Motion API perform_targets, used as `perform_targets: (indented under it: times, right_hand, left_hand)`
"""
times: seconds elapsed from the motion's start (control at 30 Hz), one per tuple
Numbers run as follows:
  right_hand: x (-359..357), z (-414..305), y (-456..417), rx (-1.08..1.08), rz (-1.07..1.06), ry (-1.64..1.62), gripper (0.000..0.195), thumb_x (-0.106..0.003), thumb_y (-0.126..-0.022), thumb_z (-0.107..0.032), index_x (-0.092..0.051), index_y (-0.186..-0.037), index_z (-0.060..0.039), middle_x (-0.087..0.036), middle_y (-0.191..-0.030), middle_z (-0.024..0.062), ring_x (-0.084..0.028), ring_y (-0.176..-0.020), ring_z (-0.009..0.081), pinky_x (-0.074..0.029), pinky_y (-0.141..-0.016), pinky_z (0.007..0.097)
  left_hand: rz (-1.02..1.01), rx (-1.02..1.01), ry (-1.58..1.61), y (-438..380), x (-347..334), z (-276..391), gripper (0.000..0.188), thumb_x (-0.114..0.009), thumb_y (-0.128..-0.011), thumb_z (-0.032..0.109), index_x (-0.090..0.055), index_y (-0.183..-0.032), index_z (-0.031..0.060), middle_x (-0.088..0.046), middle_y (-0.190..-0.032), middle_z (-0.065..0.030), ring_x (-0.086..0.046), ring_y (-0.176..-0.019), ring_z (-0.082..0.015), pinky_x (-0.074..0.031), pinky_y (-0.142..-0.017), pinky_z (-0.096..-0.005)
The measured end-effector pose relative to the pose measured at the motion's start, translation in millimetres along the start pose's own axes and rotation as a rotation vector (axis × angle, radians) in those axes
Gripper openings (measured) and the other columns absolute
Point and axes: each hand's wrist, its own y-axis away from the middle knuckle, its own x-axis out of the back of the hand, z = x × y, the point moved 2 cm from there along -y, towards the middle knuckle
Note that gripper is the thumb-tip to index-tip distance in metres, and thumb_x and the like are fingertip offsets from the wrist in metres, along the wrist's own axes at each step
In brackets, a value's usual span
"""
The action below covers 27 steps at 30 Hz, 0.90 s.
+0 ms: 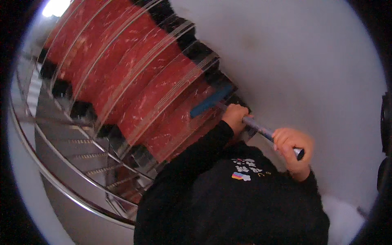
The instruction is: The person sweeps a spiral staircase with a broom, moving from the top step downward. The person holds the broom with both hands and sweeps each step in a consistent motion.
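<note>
Both of my hands grip the pole (pixel 260 128) of a long-handled floor-cleaning tool. My left hand (pixel 235 118) wraps it near the head end. Closer to my body on the right, my right hand (pixel 292 150) closes around the pole's upper end, where a pale tip shows. Beyond my left hand is the tool's long blue head (pixel 211 101), at a red stair tread near the wall side. Blur hides whether the head is a broom or a mop, and whether it touches the tread.
A curved staircase (pixel 134 79) with red marbled treads, black side borders and pale nosing strips fills the upper left. A metal handrail (pixel 76 202) bends along its left side, with lower steps (pixel 95 156) visible beyond. The pale wall (pixel 300 67) stands close on the right.
</note>
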Motion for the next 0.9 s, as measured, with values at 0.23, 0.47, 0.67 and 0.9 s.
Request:
perform_targets:
  times: [0.23, 0.47, 0.67, 0.9]
  right_hand:
    - [-49, 80, 9, -0.004, 0.115, 0.074, 0.009, -0.058, -0.083, 0.002, -0.057, -0.074, 0.0000, -0.061, -0.075, 0.0112, -0.061, -0.077, 0.0239, -0.048, -0.089, 0.0460]
    - [-88, 141, 17, -0.175, -0.203, 0.174, 0.011, -0.063, -0.084, -0.001, -0.058, -0.075, 0.0008, -0.063, -0.082, 0.0114, -0.063, -0.084, 0.0251, -0.046, -0.095, 0.0448]
    - [-103, 96, 10, -0.205, -0.307, 0.197, 0.013, -0.064, -0.082, 0.000, -0.058, -0.071, 0.0008, -0.063, -0.078, 0.0118, -0.063, -0.081, 0.0252, -0.048, -0.092, 0.0445]
    - [-101, 23, -21, -0.187, -0.438, 0.053, 0.011, -0.063, -0.081, -0.001, -0.059, -0.071, 0.0011, -0.064, -0.077, 0.0107, -0.064, -0.079, 0.0264, -0.049, -0.091, 0.0458]
  left_hand:
    - [-0.181, 0.250, -0.195, 12, -25, -84, 0.026, -0.075, -0.061, 0.009, -0.067, -0.085, 0.0142, -0.066, -0.087, -0.0089, -0.062, -0.089, -0.0343, -0.047, -0.079, -0.0438]
    - [-0.250, 0.470, -0.302, 78, -64, -184, 0.020, -0.077, -0.064, 0.018, -0.063, -0.076, 0.0105, -0.065, -0.081, -0.0131, -0.061, -0.087, -0.0373, -0.048, -0.073, -0.0497]
    - [-0.071, 0.416, -0.073, 115, -36, -116, 0.027, -0.064, -0.083, 0.035, -0.062, -0.073, 0.0102, -0.064, -0.082, -0.0152, -0.060, -0.085, -0.0373, -0.046, -0.073, -0.0483]
    - [0.177, 0.385, 0.006, 124, -1, -43, 0.026, -0.065, -0.083, 0.032, -0.059, -0.069, 0.0112, -0.060, -0.076, -0.0105, -0.057, -0.083, -0.0342, -0.040, -0.076, -0.0464]
